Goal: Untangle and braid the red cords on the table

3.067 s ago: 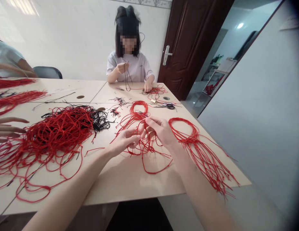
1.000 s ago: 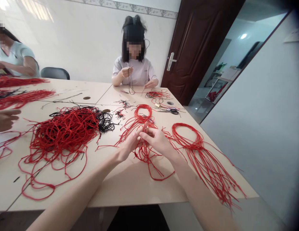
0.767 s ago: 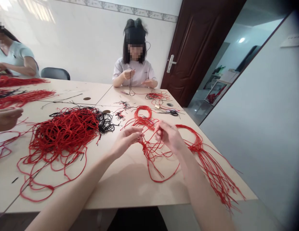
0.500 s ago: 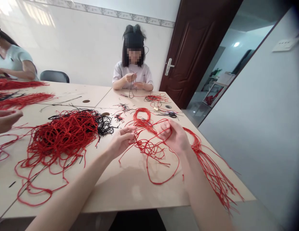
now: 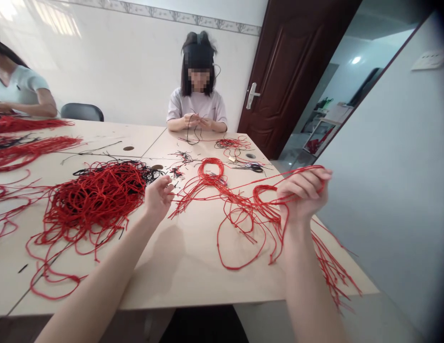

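Red cord (image 5: pixel 259 181) stretches between my two hands above the table. My right hand (image 5: pixel 304 188) is closed round it, with a loop over the fingers. At the other end, my left hand (image 5: pixel 159 195) has its fingers curled on the cord ends. A coiled red bundle (image 5: pixel 211 171) lies on the table between and beyond the hands. Another red bundle (image 5: pixel 264 195) rests just left of my right hand, partly behind it. Loose red cord (image 5: pixel 239 267) forms a wide loop nearer the front edge. Left of my left hand is a large tangled red pile (image 5: pixel 96 200).
Black-handled scissors (image 5: pixel 255 167) and black and red scraps (image 5: pixel 184 156) lie farther back. Across the table (image 5: pixel 207 290) a person (image 5: pixel 197 107) handles cords; another person (image 5: pixel 23 90) sits at the far left. More red cords (image 5: pixel 36 150) lie at the left.
My hands have moved apart, left hand leftward and right hand rightward, drawing the cord out between them. The hand at the left edge has gone out of view.
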Demonstrator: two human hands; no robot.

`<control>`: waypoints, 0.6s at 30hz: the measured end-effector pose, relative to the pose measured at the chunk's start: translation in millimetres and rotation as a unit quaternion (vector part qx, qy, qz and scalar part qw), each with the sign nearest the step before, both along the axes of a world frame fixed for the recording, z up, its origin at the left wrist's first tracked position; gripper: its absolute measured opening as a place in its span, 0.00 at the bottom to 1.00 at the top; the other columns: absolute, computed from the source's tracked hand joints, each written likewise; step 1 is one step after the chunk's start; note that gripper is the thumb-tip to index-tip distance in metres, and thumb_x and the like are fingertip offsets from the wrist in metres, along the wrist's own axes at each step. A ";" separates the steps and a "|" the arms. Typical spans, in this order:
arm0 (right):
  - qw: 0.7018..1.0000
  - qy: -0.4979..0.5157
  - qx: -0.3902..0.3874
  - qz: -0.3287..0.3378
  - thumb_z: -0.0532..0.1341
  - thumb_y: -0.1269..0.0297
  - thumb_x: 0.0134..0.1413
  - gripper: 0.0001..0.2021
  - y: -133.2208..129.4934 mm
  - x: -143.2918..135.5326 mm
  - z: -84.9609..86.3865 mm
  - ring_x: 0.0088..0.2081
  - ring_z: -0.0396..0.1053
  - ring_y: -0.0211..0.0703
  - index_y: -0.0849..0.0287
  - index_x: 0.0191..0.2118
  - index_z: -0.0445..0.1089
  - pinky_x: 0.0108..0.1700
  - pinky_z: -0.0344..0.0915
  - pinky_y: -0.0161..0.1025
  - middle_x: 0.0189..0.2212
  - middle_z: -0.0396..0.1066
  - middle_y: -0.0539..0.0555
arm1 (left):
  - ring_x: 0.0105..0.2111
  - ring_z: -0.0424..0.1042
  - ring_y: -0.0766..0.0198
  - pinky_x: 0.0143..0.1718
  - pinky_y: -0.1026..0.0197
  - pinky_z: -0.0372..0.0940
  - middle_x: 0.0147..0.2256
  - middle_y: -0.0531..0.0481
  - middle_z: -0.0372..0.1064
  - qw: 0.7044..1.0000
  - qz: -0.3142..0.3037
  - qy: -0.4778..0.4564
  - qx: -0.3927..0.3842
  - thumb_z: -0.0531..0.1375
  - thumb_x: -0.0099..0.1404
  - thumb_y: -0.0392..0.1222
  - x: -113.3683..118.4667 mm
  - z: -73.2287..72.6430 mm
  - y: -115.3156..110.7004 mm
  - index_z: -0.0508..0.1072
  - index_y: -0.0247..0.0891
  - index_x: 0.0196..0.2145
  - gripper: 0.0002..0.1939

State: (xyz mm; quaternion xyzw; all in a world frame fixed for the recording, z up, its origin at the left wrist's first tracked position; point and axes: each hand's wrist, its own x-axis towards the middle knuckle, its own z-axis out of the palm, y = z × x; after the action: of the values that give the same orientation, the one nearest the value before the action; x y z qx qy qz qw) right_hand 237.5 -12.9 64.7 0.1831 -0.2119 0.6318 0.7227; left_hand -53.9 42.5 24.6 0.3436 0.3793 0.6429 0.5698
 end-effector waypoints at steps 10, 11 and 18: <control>0.975 0.157 0.050 0.146 0.54 0.62 0.54 0.09 -1.5 8.4 1.3 0.14 0.54 0.34 0.50 0.25 0.67 0.16 0.51 0.33 0.14 0.55 0.46 | 0.25 0.61 0.67 0.26 0.67 0.55 0.25 0.53 0.68 0.893 -0.003 0.437 0.110 0.63 0.49 0.42 -28.9 10.0 -2.2 0.76 0.37 0.30 0.09; 0.975 0.163 0.046 0.145 0.54 0.62 0.55 0.09 -2.1 9.2 1.4 0.14 0.53 0.34 0.49 0.26 0.68 0.16 0.51 0.33 0.14 0.55 0.46 | 0.27 0.63 0.65 0.28 0.66 0.57 0.27 0.52 0.69 0.847 -0.043 0.513 0.133 0.62 0.51 0.45 -32.8 12.3 -4.6 0.76 0.39 0.31 0.10; 0.992 0.115 0.022 0.046 0.50 0.65 0.60 0.14 -1.8 12.0 3.3 0.13 0.52 0.32 0.50 0.26 0.67 0.12 0.46 0.32 0.13 0.53 0.45 | 0.30 0.66 0.62 0.30 0.64 0.60 0.32 0.48 0.71 0.743 -0.162 0.626 0.174 0.60 0.56 0.50 -75.1 23.9 -33.8 0.74 0.39 0.29 0.11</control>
State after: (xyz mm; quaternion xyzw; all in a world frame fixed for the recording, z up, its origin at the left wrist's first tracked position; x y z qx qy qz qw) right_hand 249.5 -14.7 68.0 0.2795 -0.1324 0.6345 0.7083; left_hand -129.0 8.7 48.5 0.8184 0.4706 0.2363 0.2299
